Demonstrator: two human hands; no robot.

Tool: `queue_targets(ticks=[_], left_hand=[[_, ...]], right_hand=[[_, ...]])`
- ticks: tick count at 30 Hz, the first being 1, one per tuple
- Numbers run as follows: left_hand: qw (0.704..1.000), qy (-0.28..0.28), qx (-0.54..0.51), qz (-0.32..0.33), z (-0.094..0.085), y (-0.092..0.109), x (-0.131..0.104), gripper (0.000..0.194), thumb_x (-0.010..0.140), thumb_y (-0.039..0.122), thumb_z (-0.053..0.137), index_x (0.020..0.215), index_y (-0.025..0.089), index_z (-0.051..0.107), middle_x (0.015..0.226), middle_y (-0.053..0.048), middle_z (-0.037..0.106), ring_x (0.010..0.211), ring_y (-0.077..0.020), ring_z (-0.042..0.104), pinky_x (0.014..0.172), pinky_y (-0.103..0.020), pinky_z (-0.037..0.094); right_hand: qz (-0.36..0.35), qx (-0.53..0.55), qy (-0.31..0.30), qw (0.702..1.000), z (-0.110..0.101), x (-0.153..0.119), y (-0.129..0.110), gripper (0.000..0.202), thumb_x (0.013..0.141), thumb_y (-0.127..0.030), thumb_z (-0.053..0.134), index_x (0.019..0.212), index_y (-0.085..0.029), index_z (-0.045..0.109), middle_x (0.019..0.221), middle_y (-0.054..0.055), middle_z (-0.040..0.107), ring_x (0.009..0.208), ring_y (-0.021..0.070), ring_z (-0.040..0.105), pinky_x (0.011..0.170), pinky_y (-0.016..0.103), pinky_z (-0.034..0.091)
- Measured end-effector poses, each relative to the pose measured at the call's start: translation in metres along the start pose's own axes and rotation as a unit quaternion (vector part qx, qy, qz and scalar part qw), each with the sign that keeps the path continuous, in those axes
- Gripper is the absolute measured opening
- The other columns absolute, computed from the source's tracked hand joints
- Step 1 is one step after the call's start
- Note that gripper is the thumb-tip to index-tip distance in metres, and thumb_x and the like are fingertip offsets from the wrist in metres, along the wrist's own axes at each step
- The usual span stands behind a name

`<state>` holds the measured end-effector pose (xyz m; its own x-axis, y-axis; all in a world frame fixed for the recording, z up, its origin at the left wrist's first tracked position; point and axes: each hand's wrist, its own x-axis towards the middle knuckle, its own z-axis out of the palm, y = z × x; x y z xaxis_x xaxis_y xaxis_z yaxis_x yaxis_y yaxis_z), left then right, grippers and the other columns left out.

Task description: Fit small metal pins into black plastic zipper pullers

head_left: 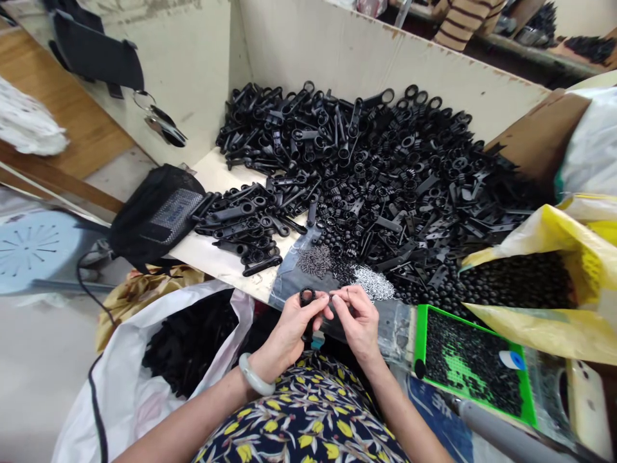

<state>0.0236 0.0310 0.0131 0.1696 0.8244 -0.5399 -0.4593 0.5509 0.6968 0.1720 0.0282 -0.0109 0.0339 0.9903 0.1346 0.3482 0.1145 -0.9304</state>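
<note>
My left hand (294,321) is closed round a black plastic part with a ring-shaped end (307,296) that sticks up above the fingers. My right hand (355,315) meets it from the right, thumb and forefinger pinched together close to the left fingertips. Whatever sits in that pinch is too small to name. Just beyond the hands lie a pile of silver screws (373,283) and a pile of small dark grey pieces (315,260). Behind them rises a big heap of black ring-ended plastic parts (347,128).
A green tray (421,337) of tiny black pieces stands at the right, beside a yellow-and-white bag (530,325). At lower left, a white sack (120,373) holds black parts. A black pouch (154,209) sits at the table's left edge. White boards (308,45) wall the back.
</note>
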Motion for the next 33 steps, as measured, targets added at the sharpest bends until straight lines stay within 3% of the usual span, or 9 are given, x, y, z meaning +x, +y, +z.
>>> queue_targets(ticks=[6, 13, 16, 21, 28, 33], left_hand=[[0.999, 0.008, 0.036, 0.013, -0.001, 0.003, 0.002, 0.024, 0.078, 0.035, 0.079, 0.073, 0.015, 0.067, 0.061, 0.0, 0.064, 0.047, -0.0055, 0.041, 0.048, -0.021, 0.027], [0.999, -0.009, 0.032, 0.007, -0.001, 0.004, 0.005, 0.022, 0.079, 0.035, 0.079, 0.077, 0.016, 0.067, 0.064, 0.001, 0.063, 0.049, -0.0056, 0.041, 0.049, -0.021, 0.028], [1.0, 0.002, -0.001, -0.012, 0.002, 0.004, 0.005, 0.021, 0.077, 0.032, 0.08, 0.075, 0.016, 0.066, 0.064, 0.002, 0.062, 0.048, -0.0049, 0.041, 0.048, -0.02, 0.028], [0.996, -0.007, -0.068, -0.055, 0.004, 0.004, 0.005, 0.023, 0.075, 0.031, 0.082, 0.072, 0.016, 0.065, 0.066, 0.002, 0.061, 0.049, -0.0044, 0.043, 0.049, -0.019, 0.032], [0.99, 0.011, -0.094, -0.106, 0.006, 0.009, 0.003, 0.024, 0.067, 0.026, 0.087, 0.073, 0.015, 0.066, 0.066, 0.002, 0.06, 0.05, -0.0041, 0.046, 0.047, -0.017, 0.033], [0.983, 0.008, -0.111, -0.149, 0.005, 0.009, 0.004, 0.025, 0.067, 0.025, 0.086, 0.072, 0.015, 0.064, 0.065, 0.003, 0.058, 0.047, -0.0039, 0.044, 0.046, -0.018, 0.032]], right_hand=[[0.01, 0.012, -0.013, 1.0, -0.003, 0.0, 0.002, 0.016, 0.095, -0.035, 0.068, 0.098, -0.025, 0.081, 0.095, 0.005, 0.062, 0.078, 0.0164, 0.06, 0.06, 0.029, 0.047], [0.05, 0.052, -0.02, 0.997, -0.006, 0.003, -0.002, 0.013, 0.093, -0.036, 0.072, 0.097, -0.025, 0.078, 0.093, 0.004, 0.064, 0.08, 0.0177, 0.06, 0.064, 0.029, 0.047], [0.022, 0.026, -0.001, 0.999, -0.006, 0.003, -0.003, 0.012, 0.093, -0.035, 0.071, 0.093, -0.025, 0.078, 0.088, 0.004, 0.065, 0.079, 0.0181, 0.06, 0.064, 0.03, 0.047], [-0.007, -0.012, 0.0, 1.0, -0.007, 0.0, -0.004, 0.015, 0.094, -0.032, 0.07, 0.102, -0.025, 0.08, 0.093, 0.006, 0.068, 0.078, 0.0185, 0.062, 0.06, 0.03, 0.048], [-0.034, -0.048, 0.006, 0.998, -0.009, -0.002, -0.006, 0.014, 0.091, -0.029, 0.072, 0.101, -0.024, 0.079, 0.09, 0.005, 0.067, 0.054, 0.0113, 0.047, 0.046, 0.028, 0.039], [-0.065, -0.077, -0.015, 0.995, -0.011, -0.003, -0.001, 0.015, 0.092, -0.028, 0.07, 0.104, -0.024, 0.078, 0.094, 0.006, 0.068, 0.053, 0.0103, 0.045, 0.046, 0.028, 0.04]])
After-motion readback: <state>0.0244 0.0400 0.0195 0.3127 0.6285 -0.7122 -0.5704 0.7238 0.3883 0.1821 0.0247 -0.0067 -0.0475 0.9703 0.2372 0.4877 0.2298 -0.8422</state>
